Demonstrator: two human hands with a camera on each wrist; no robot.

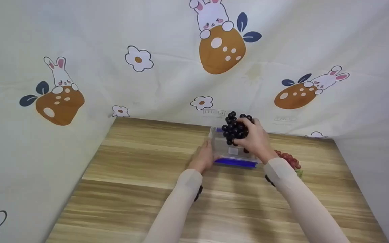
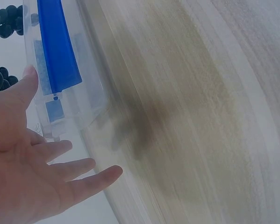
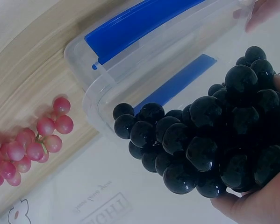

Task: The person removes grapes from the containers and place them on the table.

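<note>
Black grapes [image 3: 203, 154]: location and hold?

Above the clear box [image 1: 222, 146], near the middle of the worktop's [image 1: 130, 202] far edge. The right hand [image 1: 256, 138] curls thumb and fingers around them; the left hand [image 1: 203, 157], fingers extended, rests against the box's left end.

Handling?

Probably light; glossy berries may slip. Grasp the thick body, not single berries.

Box contents?

Cannot tell whether the bunch dips inside. Red grapes [image 3: 16, 150] lie outside, toward the far-right corner.

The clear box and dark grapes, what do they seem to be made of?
Clear box: probably smooth plastic, judging by its see-through, slightly cloudy walls.
Dark grapes: glossy, with bright highlights; perhaps plastic or rubber, though real fruit isn't ruled out.
</note>
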